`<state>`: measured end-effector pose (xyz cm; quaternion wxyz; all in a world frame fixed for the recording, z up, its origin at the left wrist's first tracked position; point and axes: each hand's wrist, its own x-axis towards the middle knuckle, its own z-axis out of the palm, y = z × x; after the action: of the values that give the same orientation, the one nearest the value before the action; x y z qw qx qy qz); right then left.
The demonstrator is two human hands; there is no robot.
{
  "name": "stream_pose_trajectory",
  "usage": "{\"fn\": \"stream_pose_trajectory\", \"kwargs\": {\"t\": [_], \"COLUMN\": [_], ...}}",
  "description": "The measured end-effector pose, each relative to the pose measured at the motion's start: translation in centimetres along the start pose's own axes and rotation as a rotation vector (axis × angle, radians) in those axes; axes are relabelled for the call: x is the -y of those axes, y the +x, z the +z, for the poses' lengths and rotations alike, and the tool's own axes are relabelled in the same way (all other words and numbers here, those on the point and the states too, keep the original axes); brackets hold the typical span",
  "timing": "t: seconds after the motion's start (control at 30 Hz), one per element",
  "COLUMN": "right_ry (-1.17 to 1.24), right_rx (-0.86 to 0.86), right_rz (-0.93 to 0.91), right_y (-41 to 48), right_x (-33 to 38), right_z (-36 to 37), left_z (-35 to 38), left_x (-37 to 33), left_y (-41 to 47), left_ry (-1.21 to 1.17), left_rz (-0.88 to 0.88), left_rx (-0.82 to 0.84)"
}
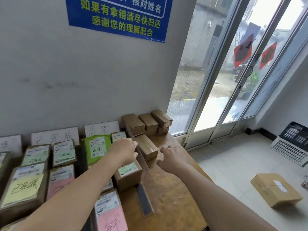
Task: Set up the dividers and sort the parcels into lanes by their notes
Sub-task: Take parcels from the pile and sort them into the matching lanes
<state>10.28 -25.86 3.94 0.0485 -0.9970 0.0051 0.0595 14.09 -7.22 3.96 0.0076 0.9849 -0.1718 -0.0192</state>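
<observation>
— Where do we find the divider?
— It's a long thin strip standing on its edge. It runs from the lower middle of the frame up toward the wall, along the right side of the parcels. Our left hand grips its top edge, fingers curled around it.
— And our right hand?
— It's just right of the strip, fingers curled, beside a small brown box. We cannot tell whether it touches or holds anything.
— How do the parcels lie?
— They lie in rows on the surface, left of the divider, with green, pink and yellow notes on top. White cards lean against the wall behind them, with plain boxes stacked to their right. At lower right a cardboard box lies on the floor.
</observation>
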Motion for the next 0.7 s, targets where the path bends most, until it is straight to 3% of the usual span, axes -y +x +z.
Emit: {"fn": "stream_pose_trajectory", "kwargs": {"t": [0.37,0.7], "right_ry": [0.007,-0.016], "right_rx": [0.029,0.063], "right_rz": [-0.028,-0.204], "right_y": [12.1,24.8], "right_x": [-7.1,-13.3], "right_z": [0.8,1.4], "left_z": [0.2,2.9], "left_x": [-3.3,-4.8], "left_y": [11.7,22.0], "left_ry": [-0.02,-0.063], "left_rz": [-0.113,-0.433], "left_rx": [0.052,0.062]}}
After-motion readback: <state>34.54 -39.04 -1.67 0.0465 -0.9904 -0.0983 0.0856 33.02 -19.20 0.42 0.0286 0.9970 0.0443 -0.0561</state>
